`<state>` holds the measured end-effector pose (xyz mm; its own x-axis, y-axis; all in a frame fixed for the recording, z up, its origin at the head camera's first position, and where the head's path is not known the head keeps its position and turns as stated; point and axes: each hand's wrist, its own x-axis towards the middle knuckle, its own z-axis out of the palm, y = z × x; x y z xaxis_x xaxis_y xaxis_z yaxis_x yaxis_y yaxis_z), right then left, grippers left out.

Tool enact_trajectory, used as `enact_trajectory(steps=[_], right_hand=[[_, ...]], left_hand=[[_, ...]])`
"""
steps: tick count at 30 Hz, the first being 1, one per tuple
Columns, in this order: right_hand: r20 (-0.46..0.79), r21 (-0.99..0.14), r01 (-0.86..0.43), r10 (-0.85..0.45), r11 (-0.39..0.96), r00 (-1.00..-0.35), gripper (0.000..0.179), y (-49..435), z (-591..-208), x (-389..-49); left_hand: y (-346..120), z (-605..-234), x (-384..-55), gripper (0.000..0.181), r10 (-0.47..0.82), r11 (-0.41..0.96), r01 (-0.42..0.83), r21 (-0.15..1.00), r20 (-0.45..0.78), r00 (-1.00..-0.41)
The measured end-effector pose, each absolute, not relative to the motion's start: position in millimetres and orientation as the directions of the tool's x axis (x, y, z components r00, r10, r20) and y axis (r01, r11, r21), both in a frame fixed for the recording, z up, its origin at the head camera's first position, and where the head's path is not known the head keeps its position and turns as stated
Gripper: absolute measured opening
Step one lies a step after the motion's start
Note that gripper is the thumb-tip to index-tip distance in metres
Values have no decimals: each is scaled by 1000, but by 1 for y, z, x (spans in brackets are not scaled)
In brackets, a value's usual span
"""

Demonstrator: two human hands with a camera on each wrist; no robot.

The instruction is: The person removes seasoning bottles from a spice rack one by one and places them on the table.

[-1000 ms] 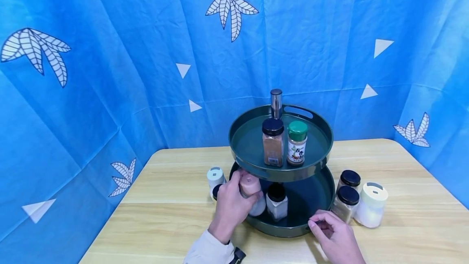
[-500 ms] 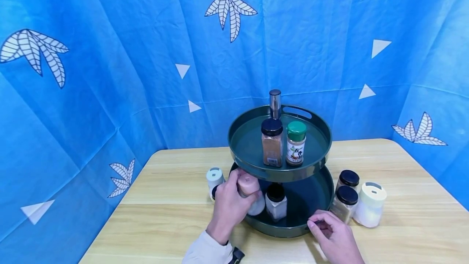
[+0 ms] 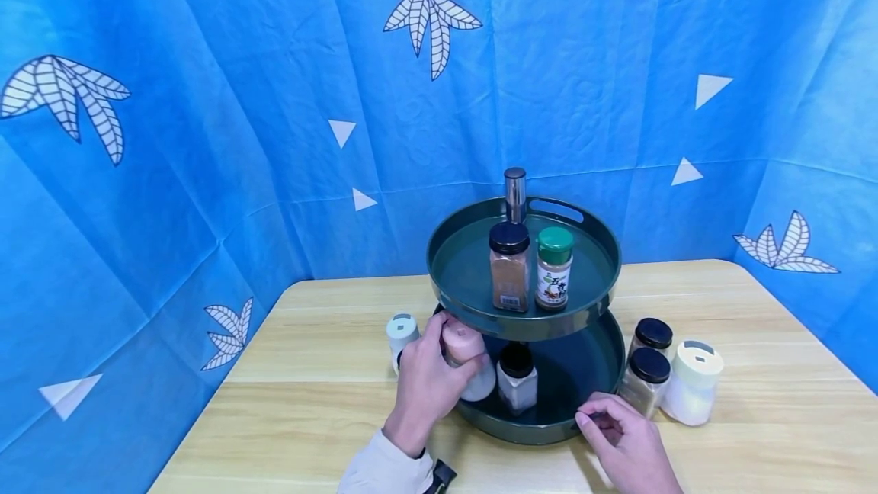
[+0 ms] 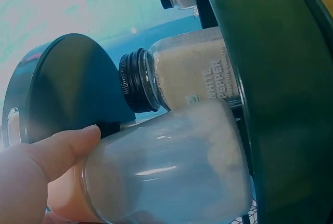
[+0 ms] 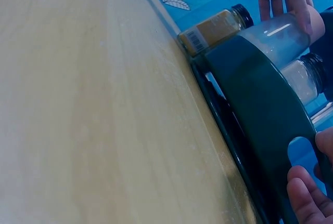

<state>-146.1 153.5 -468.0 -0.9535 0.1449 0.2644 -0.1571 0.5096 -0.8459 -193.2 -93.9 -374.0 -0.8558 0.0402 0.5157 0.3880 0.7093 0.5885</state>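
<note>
Nearest the body, the right hand (image 3: 627, 437) had its fingers bent toward the thumb, pinching the wall of the lower tray (image 3: 531, 434) at the front right. A little farther in, the left hand (image 3: 430, 376) was open only to the width of a pink lid, its thumb and fingers wrapped round it, so it had firm hold of the pink-lidded jar (image 3: 482, 383). The jar was at the left of the lower tray, its base behind the tray wall; whether it bore on the floor could not be told. The white pepper jar (image 3: 519, 390) stood upright just to its right.

The step looked like placing the jar. Doing it well called for a steady tray, a base lowered flat and clear of its neighbour, and knuckles clear of the upper tray (image 3: 528, 326) overhead.

The jar's long axis ran near upright, narrow lid up and wide base down, with the lid seeming to lean slightly left. Beyond, on the upper tray, stood a brown-filled jar (image 3: 510, 280) and a green-capped bottle (image 3: 552, 280).
</note>
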Motion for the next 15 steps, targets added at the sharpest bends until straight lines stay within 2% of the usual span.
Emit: enact_trajectory(steps=[15], right_hand=[[241,-851,-138,144,507,-960,12,154,-466,-145]], left_hand=[[-95,-371,-188,60,47,704,390,594,509,-859]])
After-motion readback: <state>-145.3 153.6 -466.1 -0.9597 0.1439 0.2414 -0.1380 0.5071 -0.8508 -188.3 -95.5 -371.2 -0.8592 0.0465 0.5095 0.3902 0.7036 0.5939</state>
